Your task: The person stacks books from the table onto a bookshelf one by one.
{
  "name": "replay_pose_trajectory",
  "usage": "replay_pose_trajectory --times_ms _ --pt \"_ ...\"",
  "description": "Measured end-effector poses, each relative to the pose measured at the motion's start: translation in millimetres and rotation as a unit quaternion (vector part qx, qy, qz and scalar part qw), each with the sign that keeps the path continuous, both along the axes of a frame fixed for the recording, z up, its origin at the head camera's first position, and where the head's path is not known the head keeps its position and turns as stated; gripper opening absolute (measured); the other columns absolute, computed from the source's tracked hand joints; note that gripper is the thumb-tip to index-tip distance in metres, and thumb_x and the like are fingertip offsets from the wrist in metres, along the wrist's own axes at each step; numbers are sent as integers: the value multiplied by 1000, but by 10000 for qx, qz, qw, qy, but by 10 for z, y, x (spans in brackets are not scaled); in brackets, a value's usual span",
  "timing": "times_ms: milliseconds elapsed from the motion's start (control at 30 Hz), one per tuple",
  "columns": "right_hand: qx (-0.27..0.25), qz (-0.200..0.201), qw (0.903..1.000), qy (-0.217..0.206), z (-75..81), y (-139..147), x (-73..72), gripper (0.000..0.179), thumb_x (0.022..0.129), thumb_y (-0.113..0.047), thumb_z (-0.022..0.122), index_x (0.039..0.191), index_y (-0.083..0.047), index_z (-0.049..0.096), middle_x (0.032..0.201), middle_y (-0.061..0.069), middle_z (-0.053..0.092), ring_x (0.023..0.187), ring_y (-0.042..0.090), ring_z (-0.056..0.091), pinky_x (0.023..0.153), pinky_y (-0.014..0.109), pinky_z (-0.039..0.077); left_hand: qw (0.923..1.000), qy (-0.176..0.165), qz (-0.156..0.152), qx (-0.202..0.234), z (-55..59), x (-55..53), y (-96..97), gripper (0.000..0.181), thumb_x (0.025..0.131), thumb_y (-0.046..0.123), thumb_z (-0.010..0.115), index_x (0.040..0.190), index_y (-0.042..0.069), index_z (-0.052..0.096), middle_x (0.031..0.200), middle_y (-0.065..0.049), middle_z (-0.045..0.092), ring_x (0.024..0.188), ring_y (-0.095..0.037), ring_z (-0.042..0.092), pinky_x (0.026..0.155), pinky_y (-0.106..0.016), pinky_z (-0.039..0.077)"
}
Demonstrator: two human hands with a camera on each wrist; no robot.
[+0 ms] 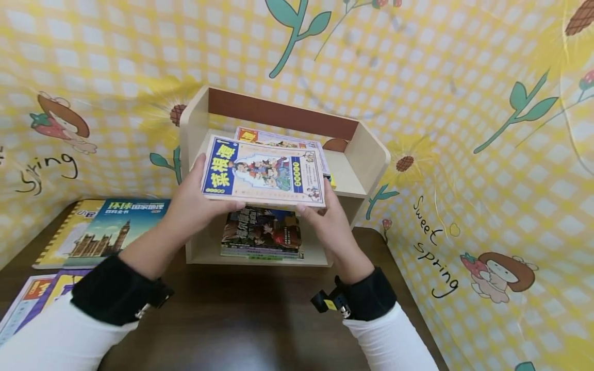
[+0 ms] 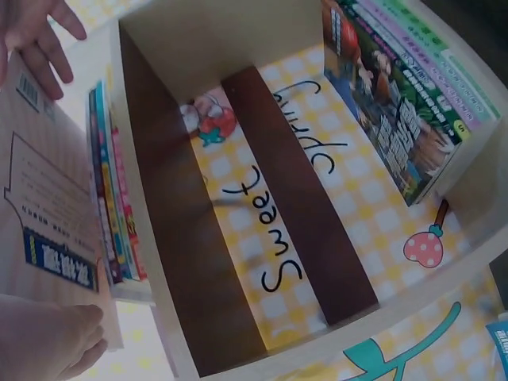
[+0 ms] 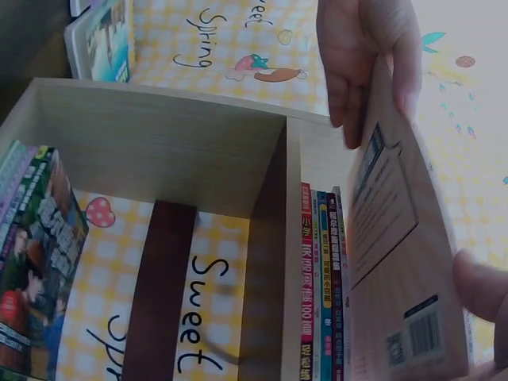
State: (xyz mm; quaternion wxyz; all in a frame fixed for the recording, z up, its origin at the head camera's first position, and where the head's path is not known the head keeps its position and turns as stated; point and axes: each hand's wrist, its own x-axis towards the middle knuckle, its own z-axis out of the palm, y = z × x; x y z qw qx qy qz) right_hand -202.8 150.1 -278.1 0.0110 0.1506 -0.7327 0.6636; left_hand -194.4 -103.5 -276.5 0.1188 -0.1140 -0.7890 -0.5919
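While the left grip [image 1: 197,198] is pinching the left end of a pale book [image 1: 264,172] with a blue title band, the right grip [image 1: 330,219] is pinching its right end, so that the book is spanning the gap between the two. Both thumbs are touching the book's near edge. In the wrist views, the book is hovering just above a stack of thin books [image 3: 321,286], which is resting on the upper board of a wooden shelf [image 1: 192,118] beyond both grips. Below them, a pile of dark-covered comics [image 1: 262,232] is lying in the shelf's lower compartment. To the left of the left grip, a teal book [image 1: 122,221] is overlapping a yellow spiral-bound book [image 1: 76,224] on the brown surface [image 1: 209,309]. Right of the right grip, yellow-checked cloth [image 1: 441,154] is hanging. Black bands [image 1: 371,293] are circling both wrists.
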Motion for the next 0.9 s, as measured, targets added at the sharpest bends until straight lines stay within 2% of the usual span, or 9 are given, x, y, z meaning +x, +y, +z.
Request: replay_pose_trajectory --times_ms 133,267,400,500,667,800,900 --pt "514 -395 9975 -285 72 -11 -88 75 95 -13 60 155 -25 16 149 -4 40 137 17 36 111 43 32 9997 -240 -96 -49 65 -174 9 103 77 20 83 153 15 15 130 -14 55 95 -12 63 79 -20 52" --pt "977 -736 9916 -410 80 -14 -157 76 95 -25 61 155 -26 15 158 -7 23 147 16 9 117 46 18 9992 -328 -182 -165 111 -275 12 98 78 22 83 152 14 19 128 -13 56 99 -17 62 82 -25 52" --pt "1372 -1026 9851 -156 46 -35 -239 80 97 -31 59 156 -18 7 162 -1 11 148 19 2 119 44 11 9988 -330 -256 -264 138 -365 22 94 79 23 81 150 12 21 130 -13 55 107 -23 60 89 -32 50" --pt "1966 -1279 9719 205 14 -53 -298 80 98 -34 56 156 -10 6 162 8 8 148 23 -1 119 46 4 9984 -349 -294 -319 151 -440 27 88 80 21 80 149 9 25 130 -13 55 110 -25 59 91 -33 49" --pt "2897 -1614 9417 562 2 -65 -388 79 99 -42 50 155 -7 6 162 9 2 148 23 -9 116 52 -8 9973 -372 -317 -553 172 -592 29 87 81 21 79 150 8 27 130 -14 55 109 -26 59 86 -30 50" --pt "3216 -1666 9300 635 26 -54 -472 77 100 -44 47 155 -7 8 162 10 3 148 23 -10 116 55 -8 9970 -357 -290 -616 189 -692 36 86 81 21 79 149 7 28 132 -16 52 112 -30 56 93 -38 47" --pt "3283 -1721 9268 602 57 -33 -520 76 100 -42 48 155 -6 10 162 11 6 148 26 -7 116 56 -5 9978 -381 -413 -343 192 -747 71 87 81 16 79 150 6 27 135 -17 51 117 -31 55 102 -41 43"
